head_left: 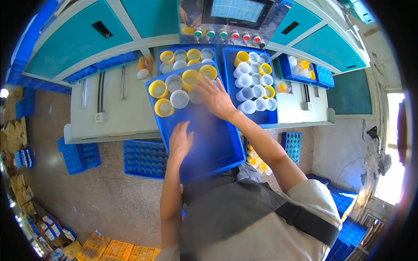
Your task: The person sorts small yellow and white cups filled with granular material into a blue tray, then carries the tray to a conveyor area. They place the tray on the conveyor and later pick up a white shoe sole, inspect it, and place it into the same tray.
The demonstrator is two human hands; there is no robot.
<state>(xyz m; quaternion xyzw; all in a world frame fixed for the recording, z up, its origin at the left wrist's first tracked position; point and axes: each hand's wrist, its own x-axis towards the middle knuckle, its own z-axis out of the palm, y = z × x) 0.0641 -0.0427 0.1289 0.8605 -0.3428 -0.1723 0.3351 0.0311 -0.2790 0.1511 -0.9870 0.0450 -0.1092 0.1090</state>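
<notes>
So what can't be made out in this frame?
In the head view:
Whether the right hand grips anything: blurred, and the hand covers what lies beneath.
What the cups contain: too small to identify.
The right end of the gridded floor crate: hidden behind the near tray.
The top of the screen: cut off by the picture's upper edge.

Looks like a factory workshop, judging by teal machine cabinets at ten and two o'clock, a control panel with screen and buttons at twelve, and yellow crates at seven.
</notes>
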